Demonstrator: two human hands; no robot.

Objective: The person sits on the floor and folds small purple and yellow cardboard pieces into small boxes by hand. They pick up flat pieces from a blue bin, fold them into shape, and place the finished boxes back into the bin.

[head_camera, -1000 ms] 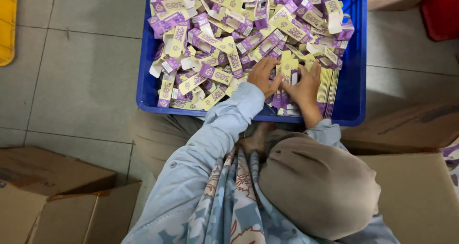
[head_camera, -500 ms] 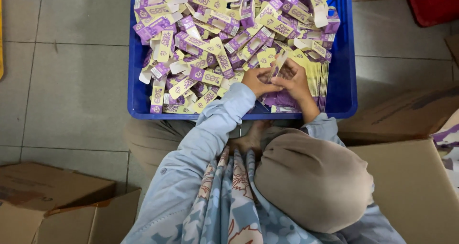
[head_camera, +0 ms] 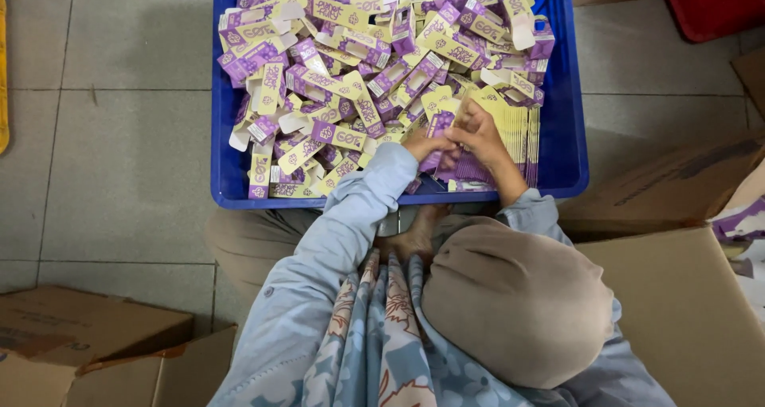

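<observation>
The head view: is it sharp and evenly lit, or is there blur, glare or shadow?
Head view: soft, even light, no glare; the cartons in the blue crate look sharp; faint shadow under the hands, left hand and right hand.

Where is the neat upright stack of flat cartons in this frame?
In the head view, the upright stack stands at the blue crate's right wall, just right of the right hand, with loose purple-and-yellow cartons heaped to its left.

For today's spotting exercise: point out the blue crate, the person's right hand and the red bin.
blue crate [head_camera: 567,136]: head view, on its bare right wall.
right hand [head_camera: 478,132]: head view, on the back of the hand.
red bin [head_camera: 717,4]: head view, on its visible side at top right.
</observation>
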